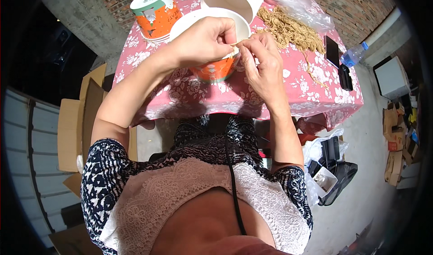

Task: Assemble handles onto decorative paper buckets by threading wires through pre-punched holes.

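An orange paper bucket [215, 71] with a white inside and a green band stands in front of me near the table's front edge. My left hand [205, 41] is closed in a pinch over its right rim. Facing it, my right hand [264, 61] pinches with thumb and forefinger at the same spot. A short bit of tan cord [234, 44] shows between the two sets of fingertips, beside the rim. My fingers hide most of the cord and part of the bucket's side.
Behind stands another white bucket [232, 1], tipped toward me. More orange buckets [155, 20] are stacked at the left. Tan cords [288, 27] lie heaped at right, near clear plastic [309, 9], a phone [332, 52], a black case [345, 78] and a bottle [355, 54].
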Tool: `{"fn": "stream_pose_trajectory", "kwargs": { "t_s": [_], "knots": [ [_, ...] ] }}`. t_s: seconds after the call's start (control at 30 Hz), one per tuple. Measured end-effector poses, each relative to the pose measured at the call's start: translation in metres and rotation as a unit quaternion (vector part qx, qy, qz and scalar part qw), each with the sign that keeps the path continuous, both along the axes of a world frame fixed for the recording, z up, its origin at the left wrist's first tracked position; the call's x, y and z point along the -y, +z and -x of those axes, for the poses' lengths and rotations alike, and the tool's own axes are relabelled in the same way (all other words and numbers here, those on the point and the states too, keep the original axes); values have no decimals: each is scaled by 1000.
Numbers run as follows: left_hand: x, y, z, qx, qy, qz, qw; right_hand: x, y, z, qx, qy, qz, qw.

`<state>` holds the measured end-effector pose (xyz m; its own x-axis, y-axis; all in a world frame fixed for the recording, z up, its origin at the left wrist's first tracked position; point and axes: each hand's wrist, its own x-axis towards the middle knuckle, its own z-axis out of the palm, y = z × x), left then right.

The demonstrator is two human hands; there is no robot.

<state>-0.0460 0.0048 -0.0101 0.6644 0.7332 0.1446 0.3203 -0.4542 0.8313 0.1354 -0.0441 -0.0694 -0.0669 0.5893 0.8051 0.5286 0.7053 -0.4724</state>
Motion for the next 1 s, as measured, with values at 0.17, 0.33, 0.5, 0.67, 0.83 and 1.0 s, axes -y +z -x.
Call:
{"fn": "stream_pose_trajectory", "kwargs": {
  "t_s": [0.17, 0.33, 0.5, 0.67, 0.83, 1.0],
  "knots": [
    [23, -7, -8, -14, 83, -159, 984, 1, 1, 1, -1, 2, 11, 1000],
    [26, -19, -7, -51, 123, -380, 915, 2, 2, -2, -5, 16, 25, 1000],
    [27, -27, -6, 19, 116, -345, 931, 7, 8, -3, -64, 60, 117, 989],
    [31, -28, -7, 37, 126, -296, 946, 8, 13, -5, -33, 60, 130, 989],
    [31, -25, -6, 38, 115, -198, 973, 8, 11, -4, -31, 65, 148, 986],
    [19, -18, -3, 60, 77, -59, 993, 16, 5, 3, -30, 4, 16, 999]
  ]
}}
